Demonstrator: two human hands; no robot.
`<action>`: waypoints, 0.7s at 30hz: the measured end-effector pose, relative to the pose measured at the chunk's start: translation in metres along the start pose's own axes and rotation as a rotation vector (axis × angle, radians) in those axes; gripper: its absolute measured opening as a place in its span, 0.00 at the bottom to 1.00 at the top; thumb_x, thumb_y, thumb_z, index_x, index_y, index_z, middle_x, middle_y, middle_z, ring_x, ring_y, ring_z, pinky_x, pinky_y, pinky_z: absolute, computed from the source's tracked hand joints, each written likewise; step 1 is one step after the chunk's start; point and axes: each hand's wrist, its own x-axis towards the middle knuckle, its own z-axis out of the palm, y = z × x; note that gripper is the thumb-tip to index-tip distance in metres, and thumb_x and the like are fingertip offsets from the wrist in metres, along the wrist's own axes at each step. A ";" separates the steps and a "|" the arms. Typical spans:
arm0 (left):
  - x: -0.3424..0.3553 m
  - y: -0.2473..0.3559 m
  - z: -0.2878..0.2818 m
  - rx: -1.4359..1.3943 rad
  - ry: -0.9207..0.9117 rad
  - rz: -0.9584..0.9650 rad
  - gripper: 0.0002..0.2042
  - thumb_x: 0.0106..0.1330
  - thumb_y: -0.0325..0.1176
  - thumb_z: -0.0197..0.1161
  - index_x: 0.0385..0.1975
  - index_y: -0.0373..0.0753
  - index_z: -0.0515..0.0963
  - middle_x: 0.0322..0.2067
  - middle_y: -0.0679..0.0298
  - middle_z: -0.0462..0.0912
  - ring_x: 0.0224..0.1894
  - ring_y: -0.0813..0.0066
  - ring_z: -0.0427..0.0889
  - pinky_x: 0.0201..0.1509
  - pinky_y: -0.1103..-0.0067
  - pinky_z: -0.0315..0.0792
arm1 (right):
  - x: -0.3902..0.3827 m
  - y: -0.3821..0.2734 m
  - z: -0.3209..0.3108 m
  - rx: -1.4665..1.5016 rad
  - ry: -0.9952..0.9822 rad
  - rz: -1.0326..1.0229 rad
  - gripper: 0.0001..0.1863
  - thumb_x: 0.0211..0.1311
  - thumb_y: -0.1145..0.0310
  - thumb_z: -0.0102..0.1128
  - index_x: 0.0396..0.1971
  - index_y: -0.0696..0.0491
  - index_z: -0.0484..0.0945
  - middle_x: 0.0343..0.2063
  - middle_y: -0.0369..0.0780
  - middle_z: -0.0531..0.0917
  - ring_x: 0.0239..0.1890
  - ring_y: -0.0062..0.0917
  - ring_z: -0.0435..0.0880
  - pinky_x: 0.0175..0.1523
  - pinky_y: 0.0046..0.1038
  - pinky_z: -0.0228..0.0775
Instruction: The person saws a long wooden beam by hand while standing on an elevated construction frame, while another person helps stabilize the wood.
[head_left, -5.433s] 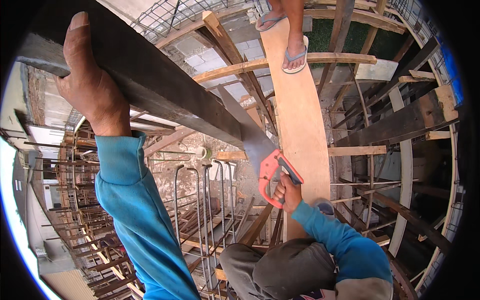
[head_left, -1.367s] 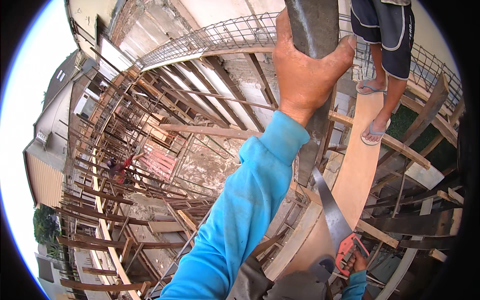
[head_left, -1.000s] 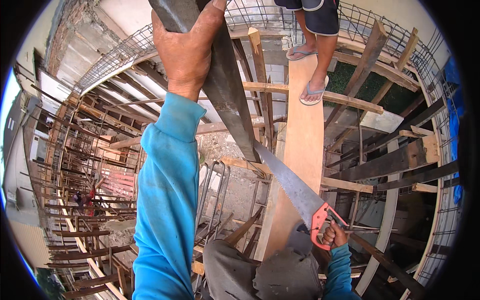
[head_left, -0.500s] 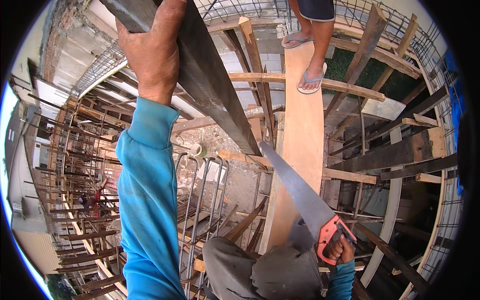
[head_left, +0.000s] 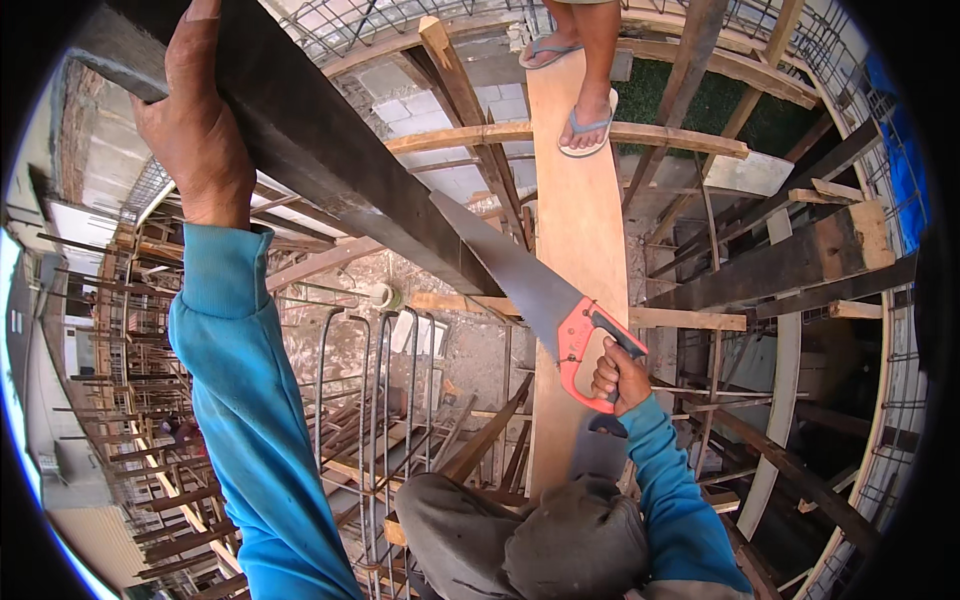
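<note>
My left hand [head_left: 198,145] is closed on the edge of a thick dark timber beam [head_left: 330,150] that slants from the upper left down toward the middle. In my right hand [head_left: 620,378] is the red and black handle of a handsaw [head_left: 515,270]. Its grey blade points up and to the left, the tip over the beam's side. Whether the teeth touch the wood I cannot tell. Below the saw runs a pale wooden plank [head_left: 580,225], and my bent knees show at its near end.
Another person's feet in flip-flops [head_left: 585,130] stand on the plank's far end. Upright bent steel bars [head_left: 380,400] rise left of my knees. Timber struts [head_left: 690,320] and rebar mesh [head_left: 340,25] surround the spot. A floor with debris [head_left: 340,350] lies far below.
The saw has moved up and left with my right hand, from beside my knee to over the plank and beam. My left hand and the beam's upper part appear farther left.
</note>
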 end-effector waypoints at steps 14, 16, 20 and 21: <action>0.003 -0.011 -0.007 0.076 -0.043 0.140 0.20 0.70 0.45 0.48 0.55 0.40 0.73 0.53 0.63 0.75 0.56 0.69 0.73 0.65 0.73 0.63 | -0.015 0.001 0.002 0.081 0.012 0.071 0.20 0.65 0.56 0.54 0.17 0.45 0.59 0.09 0.29 0.58 0.09 0.16 0.57 0.15 0.24 0.53; 0.003 -0.011 -0.007 0.195 -0.076 0.300 0.20 0.71 0.44 0.47 0.55 0.40 0.73 0.54 0.63 0.75 0.57 0.69 0.72 0.65 0.72 0.63 | -0.009 0.004 -0.005 0.070 0.036 0.010 0.20 0.65 0.55 0.55 0.18 0.45 0.60 0.09 0.29 0.58 0.09 0.16 0.57 0.15 0.24 0.53; 0.002 -0.009 -0.005 0.085 -0.031 0.152 0.18 0.72 0.42 0.46 0.54 0.41 0.73 0.54 0.62 0.74 0.57 0.69 0.72 0.64 0.72 0.64 | -0.003 0.025 -0.013 0.108 0.017 0.118 0.20 0.64 0.54 0.56 0.17 0.44 0.60 0.10 0.29 0.58 0.11 0.17 0.59 0.17 0.24 0.56; 0.001 -0.008 -0.005 0.060 -0.015 0.115 0.18 0.72 0.42 0.46 0.54 0.42 0.73 0.54 0.62 0.74 0.57 0.69 0.72 0.64 0.72 0.64 | -0.003 0.034 -0.013 0.136 0.044 0.153 0.20 0.64 0.54 0.56 0.17 0.44 0.61 0.10 0.29 0.58 0.11 0.17 0.59 0.17 0.24 0.56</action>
